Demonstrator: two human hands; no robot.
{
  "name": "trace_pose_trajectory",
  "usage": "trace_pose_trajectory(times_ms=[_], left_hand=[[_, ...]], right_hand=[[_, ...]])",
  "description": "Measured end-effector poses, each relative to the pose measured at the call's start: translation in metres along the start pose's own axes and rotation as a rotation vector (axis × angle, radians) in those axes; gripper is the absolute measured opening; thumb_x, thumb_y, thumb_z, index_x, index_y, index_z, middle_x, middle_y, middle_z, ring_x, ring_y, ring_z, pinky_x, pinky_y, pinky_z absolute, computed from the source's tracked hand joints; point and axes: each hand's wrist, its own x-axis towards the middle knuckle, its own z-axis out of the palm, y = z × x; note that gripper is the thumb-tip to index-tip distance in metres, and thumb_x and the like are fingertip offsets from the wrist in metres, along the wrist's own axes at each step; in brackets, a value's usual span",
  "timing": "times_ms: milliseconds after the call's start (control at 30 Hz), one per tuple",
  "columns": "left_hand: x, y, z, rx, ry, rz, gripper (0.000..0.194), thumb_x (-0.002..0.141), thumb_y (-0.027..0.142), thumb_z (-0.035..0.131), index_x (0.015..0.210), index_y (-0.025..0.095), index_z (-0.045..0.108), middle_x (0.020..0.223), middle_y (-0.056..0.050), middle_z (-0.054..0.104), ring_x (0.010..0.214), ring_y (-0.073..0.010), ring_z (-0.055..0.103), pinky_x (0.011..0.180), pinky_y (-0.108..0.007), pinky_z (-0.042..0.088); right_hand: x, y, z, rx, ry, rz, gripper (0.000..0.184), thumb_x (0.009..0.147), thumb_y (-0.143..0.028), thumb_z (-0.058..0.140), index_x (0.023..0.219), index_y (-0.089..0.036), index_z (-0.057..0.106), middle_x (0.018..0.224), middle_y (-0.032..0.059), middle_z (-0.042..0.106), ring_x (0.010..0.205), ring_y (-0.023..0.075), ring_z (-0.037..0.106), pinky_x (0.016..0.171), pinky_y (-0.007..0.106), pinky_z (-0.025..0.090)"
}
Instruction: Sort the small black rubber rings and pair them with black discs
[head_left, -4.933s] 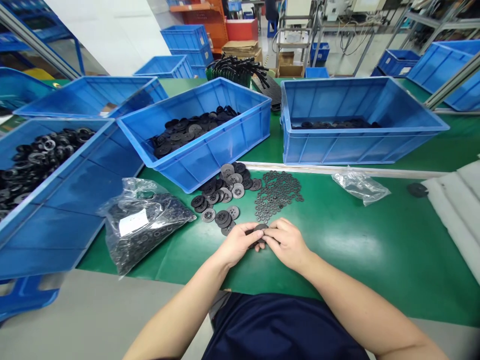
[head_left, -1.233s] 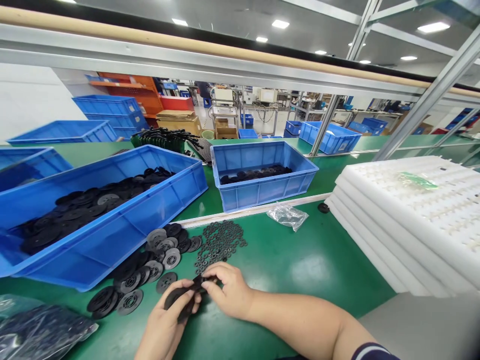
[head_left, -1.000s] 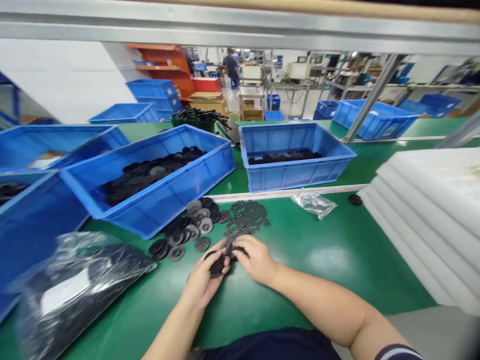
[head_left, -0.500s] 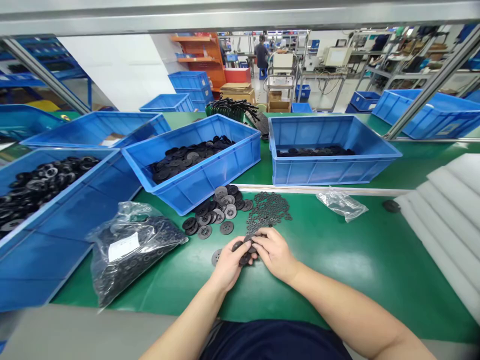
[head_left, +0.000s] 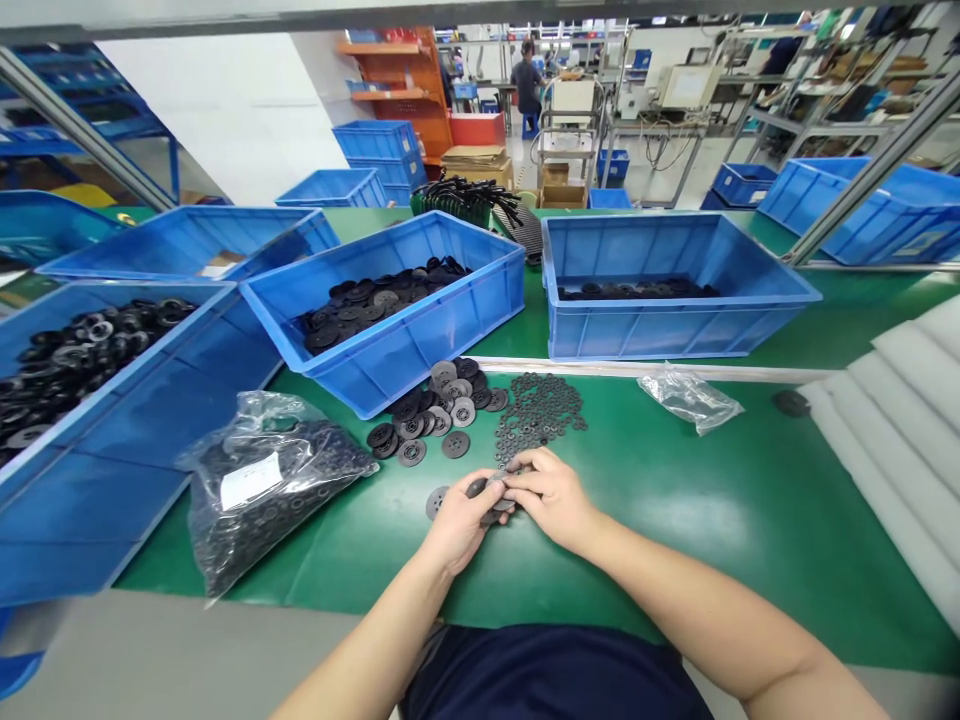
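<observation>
My left hand [head_left: 461, 520] is closed around several black plastic discs [head_left: 477, 488] above the green tabletop. From the right, my right hand [head_left: 551, 497] pinches the edge of a disc in that bunch, its thumb and fingers pressed together. Whether a small ring is also between those fingers is hidden. Partly behind my left hand lies a grey disc [head_left: 435, 502]. Just beyond the hands spreads a patch of small dark rings [head_left: 541, 408], with a heap of black and grey discs [head_left: 439, 410] to its left.
A clear bag of dark rings [head_left: 274, 500] lies at left. Blue bins [head_left: 420, 335] with discs line the back, another blue bin [head_left: 679, 330] to their right. An empty-looking plastic bag [head_left: 690, 397] and stacked white foam sheets [head_left: 892, 430] are at right. A person [head_left: 527, 85] sits far off.
The camera view has tilted slightly downward. My hands stay together at the discs, and the held discs have turned a little, showing more of a grey face.
</observation>
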Motion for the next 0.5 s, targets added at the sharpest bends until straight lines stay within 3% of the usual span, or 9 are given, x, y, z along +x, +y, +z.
trace_pose_trajectory(times_ms=[500], left_hand=[[-0.007,0.003,-0.007,-0.074,-0.064,-0.08,0.033,0.063,0.03,0.084,0.084,0.011,0.067,0.073,-0.002,0.062,0.061,-0.0097,0.057,0.059,-0.022,0.049]], right_hand=[[-0.001,-0.013,-0.002,0.129,-0.067,0.125,0.012,0.077,-0.016,0.072,0.083,-0.025,0.077,0.1,0.0051,0.07,0.095,0.0181,0.06,0.086,0.036,0.05]])
